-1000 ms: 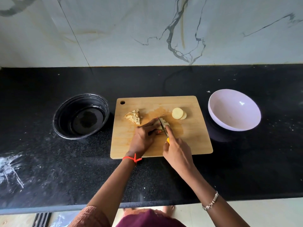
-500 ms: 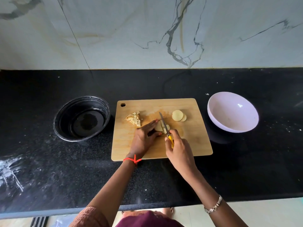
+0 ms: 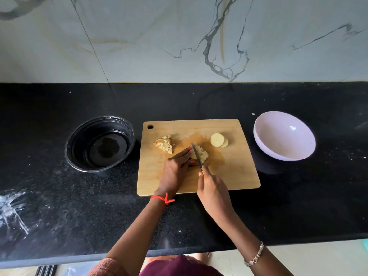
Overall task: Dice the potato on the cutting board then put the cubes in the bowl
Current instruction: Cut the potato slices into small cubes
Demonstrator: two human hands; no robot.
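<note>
Left hand (image 3: 175, 170), fingers curled, holds potato (image 3: 204, 153) — right hand (image 3: 213, 193) grips knife (image 3: 196, 156)

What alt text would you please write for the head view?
The right hand cuts a pale potato piece with a yellow-handled knife on a wooden cutting board, the left hand steadying it; a lilac bowl stands beside.

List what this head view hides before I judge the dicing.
Steel-bladed knife with yellow handle: head view, handle almost wholly inside the right hand.
Pale potato piece under the blade: left hand covers its left side; uncut share unclear.
Small pale potato cubes, piled left: too small to count.
Black round bowl: dark inside, contents unreadable.
</note>
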